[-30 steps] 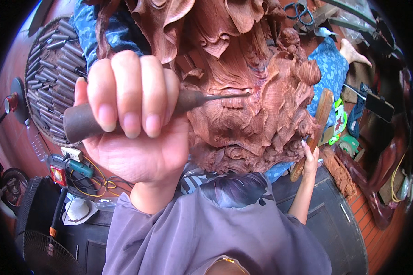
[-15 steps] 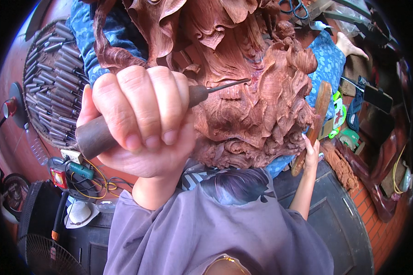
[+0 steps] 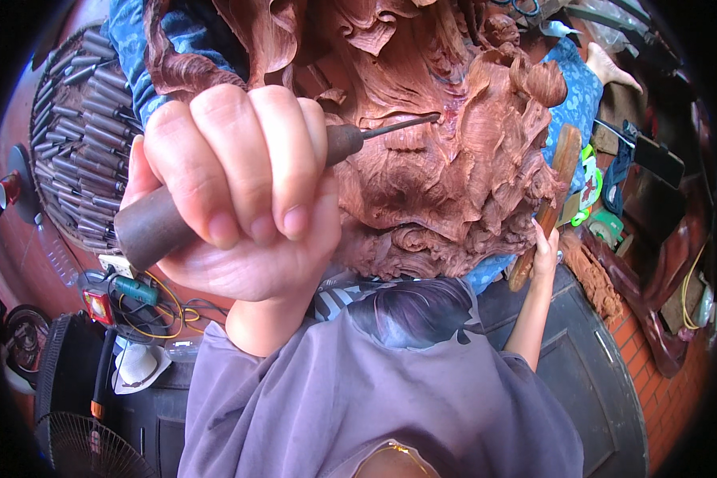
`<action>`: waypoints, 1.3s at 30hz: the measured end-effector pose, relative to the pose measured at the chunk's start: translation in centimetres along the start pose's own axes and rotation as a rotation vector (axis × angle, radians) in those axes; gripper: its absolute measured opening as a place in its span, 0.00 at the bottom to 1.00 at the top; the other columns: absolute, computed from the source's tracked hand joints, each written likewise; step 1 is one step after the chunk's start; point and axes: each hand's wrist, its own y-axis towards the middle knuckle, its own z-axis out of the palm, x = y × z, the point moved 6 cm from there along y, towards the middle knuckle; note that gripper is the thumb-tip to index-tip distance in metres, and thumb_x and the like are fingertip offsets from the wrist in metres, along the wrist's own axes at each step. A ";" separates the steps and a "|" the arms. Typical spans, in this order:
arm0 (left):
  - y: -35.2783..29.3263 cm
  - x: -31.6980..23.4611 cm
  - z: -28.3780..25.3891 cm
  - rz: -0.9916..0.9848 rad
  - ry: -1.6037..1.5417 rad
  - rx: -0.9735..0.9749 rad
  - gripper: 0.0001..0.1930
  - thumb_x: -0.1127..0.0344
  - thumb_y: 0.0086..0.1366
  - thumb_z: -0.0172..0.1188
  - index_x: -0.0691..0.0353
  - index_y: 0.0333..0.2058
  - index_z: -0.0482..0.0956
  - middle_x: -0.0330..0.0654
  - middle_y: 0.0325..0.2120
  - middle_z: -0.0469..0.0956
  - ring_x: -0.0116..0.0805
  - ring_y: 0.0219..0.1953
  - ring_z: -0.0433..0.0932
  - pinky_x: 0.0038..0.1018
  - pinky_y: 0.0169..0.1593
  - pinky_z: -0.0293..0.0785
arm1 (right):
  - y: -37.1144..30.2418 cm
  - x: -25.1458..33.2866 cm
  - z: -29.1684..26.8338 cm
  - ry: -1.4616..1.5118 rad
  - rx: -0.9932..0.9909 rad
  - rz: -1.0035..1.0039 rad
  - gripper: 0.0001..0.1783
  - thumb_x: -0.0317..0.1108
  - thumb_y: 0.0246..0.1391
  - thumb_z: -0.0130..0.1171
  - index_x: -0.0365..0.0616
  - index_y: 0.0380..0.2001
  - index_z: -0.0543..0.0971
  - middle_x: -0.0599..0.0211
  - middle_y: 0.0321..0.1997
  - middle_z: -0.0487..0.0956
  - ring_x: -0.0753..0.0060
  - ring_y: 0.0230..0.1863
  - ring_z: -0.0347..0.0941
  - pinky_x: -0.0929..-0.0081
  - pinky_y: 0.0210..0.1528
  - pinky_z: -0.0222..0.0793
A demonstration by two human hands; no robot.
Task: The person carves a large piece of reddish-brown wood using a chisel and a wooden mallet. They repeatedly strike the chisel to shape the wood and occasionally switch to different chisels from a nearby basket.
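Note:
My left hand (image 3: 243, 171) is wrapped in a fist around the dark round handle of a carving gouge (image 3: 155, 229). The slim metal shank points right, its tip over the big reddish-brown wood carving (image 3: 422, 183) by a purple-red streak; whether it touches cannot be told. The carving has deep folds, curls and leaf-like flaps. At its right edge my right hand (image 3: 545, 251) is closed around a flat, worn wooden mallet (image 3: 566, 159), which slants along the carving. Some of its fingers are hidden.
A round tray (image 3: 36, 171) packed with dark-handled chisels lies at left. Below it are cables (image 3: 171, 315), a white hat (image 3: 139, 365) and a fan (image 3: 88, 442). Blue patterned cloth (image 3: 570, 88) lies beneath the carving. A phone (image 3: 660, 163) and a green tape roll (image 3: 605, 227) are at right.
The view has shifted slightly, so the carving and tray sit higher and a little left. My left hand has risen slightly with the gouge; both hands keep their grips.

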 end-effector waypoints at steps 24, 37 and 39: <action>0.3 0.2 0.0 -0.020 0.000 0.017 0.15 0.67 0.59 0.52 0.53 0.13 0.65 0.32 0.11 0.64 0.23 0.17 0.66 0.19 0.26 0.59 | 0.0 -0.1 0.1 0.048 -0.006 0.031 0.10 0.36 0.54 0.63 0.44 0.27 0.73 0.77 0.17 0.69 0.83 0.13 0.64 0.83 0.15 0.60; 0.4 0.2 0.0 0.001 0.013 0.027 0.17 0.67 0.62 0.50 0.53 0.13 0.65 0.32 0.11 0.64 0.24 0.17 0.66 0.20 0.26 0.59 | 0.1 -0.5 -0.2 0.045 -0.019 0.043 0.11 0.37 0.53 0.64 0.44 0.26 0.73 0.76 0.17 0.69 0.82 0.13 0.64 0.83 0.15 0.60; 0.4 0.2 0.0 0.012 0.005 0.036 0.18 0.67 0.63 0.48 0.53 0.12 0.65 0.32 0.10 0.64 0.24 0.16 0.65 0.20 0.26 0.59 | 0.1 -1.0 -0.3 0.056 -0.001 0.084 0.12 0.37 0.53 0.64 0.44 0.26 0.73 0.75 0.16 0.69 0.81 0.13 0.65 0.82 0.15 0.60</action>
